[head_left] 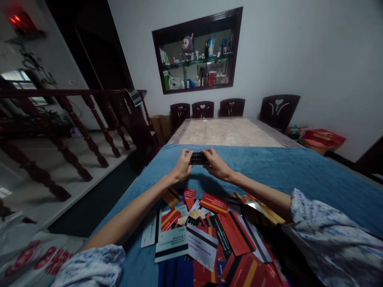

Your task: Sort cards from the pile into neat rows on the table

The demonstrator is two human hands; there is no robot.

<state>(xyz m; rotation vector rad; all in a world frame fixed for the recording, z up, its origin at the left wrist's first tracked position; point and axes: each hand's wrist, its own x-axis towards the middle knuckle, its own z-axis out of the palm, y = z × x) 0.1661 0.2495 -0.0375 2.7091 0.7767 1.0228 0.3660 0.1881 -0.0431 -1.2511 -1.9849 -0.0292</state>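
Both of my hands hold up a black card with rows of pale print, above the blue cloth. My left hand pinches its left end, thumb and fingers closed on it. At the right end my right hand grips it the same way. Whether it is one card or a small stack, I cannot tell. Below and nearer to me lies a loose heap of plastic cards: a light green card, a white card, an orange-red card and a red card among them, overlapping one another.
Beyond the cloth the stone tabletop runs to several dark chairs by the wall. A white plastic bag is at lower left. Wooden railings stand left; a red bag sits at right. Something dark lies under my right forearm.
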